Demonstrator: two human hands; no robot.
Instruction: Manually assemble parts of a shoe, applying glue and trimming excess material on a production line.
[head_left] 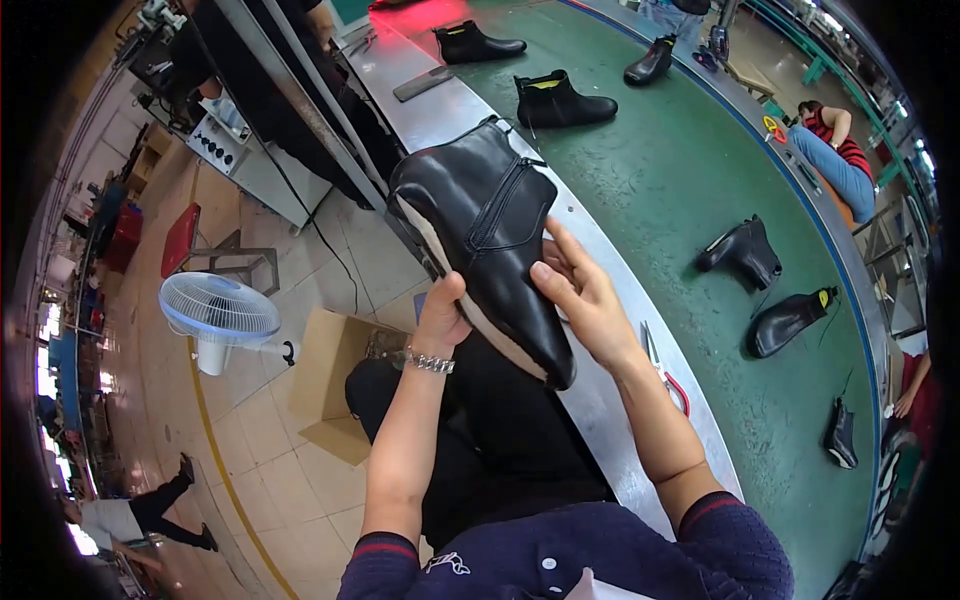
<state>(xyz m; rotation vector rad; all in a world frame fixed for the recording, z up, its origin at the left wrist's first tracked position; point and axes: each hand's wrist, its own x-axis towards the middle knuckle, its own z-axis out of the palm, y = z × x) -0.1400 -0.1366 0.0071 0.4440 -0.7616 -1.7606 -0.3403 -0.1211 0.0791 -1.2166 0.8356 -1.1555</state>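
A black leather ankle boot (500, 265) with a side zip is held up before me, toe pointing down toward my lap and its pale sole edge on the left. My left hand (440, 315) grips it at the sole side, the fingers partly hidden behind the boot. On the other side my right hand (588, 292) holds the boot near the zip and forefoot, thumb lying on the upper. Below my right hand, scissors (664, 370) with red handles rest on the metal ledge (625, 455) of the bench.
A green conveyor belt (660, 180) beyond the ledge carries several black boots, one black boot (562, 102) closest. A flat grey bar (424, 84) lies on the ledge. On the floor at left stand a fan (220, 310) and a cardboard box (335, 375). Other people work nearby.
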